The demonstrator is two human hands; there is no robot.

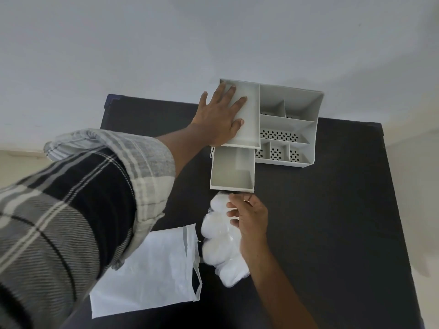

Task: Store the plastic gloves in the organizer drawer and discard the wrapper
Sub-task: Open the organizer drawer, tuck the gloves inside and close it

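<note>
While left hand (219,115) steadies organizer (288,125), right hand (249,218) holds gloves (217,243).

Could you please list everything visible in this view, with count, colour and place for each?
Table: one, black, fills the lower middle, against the wall.
Organizer: one, light grey, at the far edge of the table, with several open compartments.
Drawer: one, light grey, pulled open from the organizer's near side, empty.
Plastic gloves: one bundle, white, on the table just before the drawer.
Wrapper: one, white, torn open, flat near the front left.
Wall: one, pale, behind.
Left hand: flat on the organizer's top, plaid sleeve.
Right hand: fingers on the gloves.
</note>
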